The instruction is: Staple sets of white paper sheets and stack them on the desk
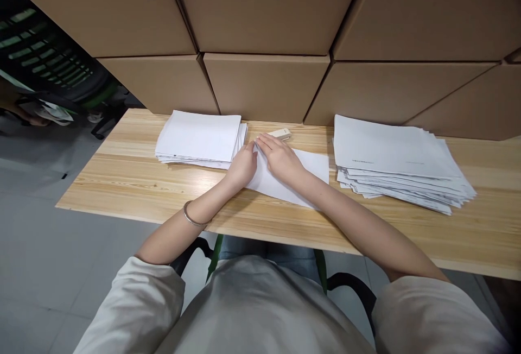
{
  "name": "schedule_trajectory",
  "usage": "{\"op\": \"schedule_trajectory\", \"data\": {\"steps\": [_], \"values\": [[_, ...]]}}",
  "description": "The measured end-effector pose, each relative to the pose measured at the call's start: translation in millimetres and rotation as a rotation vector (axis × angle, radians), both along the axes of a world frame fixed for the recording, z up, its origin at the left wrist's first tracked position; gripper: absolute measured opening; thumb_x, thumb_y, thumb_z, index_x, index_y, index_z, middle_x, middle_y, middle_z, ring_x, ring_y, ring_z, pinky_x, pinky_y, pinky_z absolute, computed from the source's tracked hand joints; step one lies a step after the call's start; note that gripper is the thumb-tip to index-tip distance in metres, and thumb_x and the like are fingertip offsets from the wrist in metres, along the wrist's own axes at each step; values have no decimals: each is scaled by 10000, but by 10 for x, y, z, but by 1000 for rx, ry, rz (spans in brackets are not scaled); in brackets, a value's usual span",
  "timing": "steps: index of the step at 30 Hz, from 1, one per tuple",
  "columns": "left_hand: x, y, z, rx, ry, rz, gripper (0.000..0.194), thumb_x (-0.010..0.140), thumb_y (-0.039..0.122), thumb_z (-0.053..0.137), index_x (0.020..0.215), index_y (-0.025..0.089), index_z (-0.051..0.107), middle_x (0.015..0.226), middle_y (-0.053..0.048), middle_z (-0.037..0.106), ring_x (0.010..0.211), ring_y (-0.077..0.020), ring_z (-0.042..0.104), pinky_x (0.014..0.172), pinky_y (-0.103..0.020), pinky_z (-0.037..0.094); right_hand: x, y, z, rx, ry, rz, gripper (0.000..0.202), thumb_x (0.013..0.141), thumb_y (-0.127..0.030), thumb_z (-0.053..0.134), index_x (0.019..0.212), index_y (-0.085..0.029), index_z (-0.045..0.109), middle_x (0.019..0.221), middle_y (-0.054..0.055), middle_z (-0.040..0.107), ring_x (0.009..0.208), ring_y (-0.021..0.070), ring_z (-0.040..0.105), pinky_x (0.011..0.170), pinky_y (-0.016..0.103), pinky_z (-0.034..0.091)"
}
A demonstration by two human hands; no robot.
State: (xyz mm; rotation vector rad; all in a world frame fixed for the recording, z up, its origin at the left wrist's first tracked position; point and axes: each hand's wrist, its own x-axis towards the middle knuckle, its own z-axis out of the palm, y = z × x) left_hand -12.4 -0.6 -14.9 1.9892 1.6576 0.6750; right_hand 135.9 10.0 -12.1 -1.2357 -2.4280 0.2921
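Observation:
A white sheet of paper (315, 165) lies slantwise on the table in front of me; I cannot tell if it is one sheet or a few. My left hand (243, 167) is closed at the left edge of this paper, its fingers curled and partly hidden. My right hand (281, 159) lies flat across the paper, fingers stretched toward its upper left corner, close to my left fingertips. Just beyond the right fingers sits a small cream-coloured stapler (284, 134), partly covered by that hand.
On the left of the wooden table (134, 180) lies a paper stack (199, 136). A larger, uneven stack (391, 150) lies to the right. Cardboard boxes (266, 85) form a wall along the back. A mesh chair (52, 55) stands at far left.

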Motion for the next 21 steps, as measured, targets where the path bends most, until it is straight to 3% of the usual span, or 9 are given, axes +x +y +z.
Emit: {"op": "schedule_trajectory", "data": {"steps": [9,15,21], "values": [[3,-5,-34,29,0,8,402,902,106,417,1278,89,558,1202,-197,671,1122,-281,637,1008,-425,462,-67,22,32,-24,-43,-3,524,841,19,409,1339,34,570,1420,214,533,1388,285,449,1191,422,326],[26,-20,34,-22,99,24,406,917,117,394,1283,33,549,1149,-236,670,1081,-312,641,954,-432,478,20,74,57,-8,73,5,569,791,32,402,1294,-98,635,1374,114,612,1334,232,510,1170,418,356],[5,-197,136,-17,96,3,444,896,113,397,1309,30,537,1153,-231,659,1040,-309,643,932,-421,477,133,-71,169,96,240,-39,562,800,-39,370,1318,-114,575,1432,154,537,1348,258,468,1138,468,364]]}}
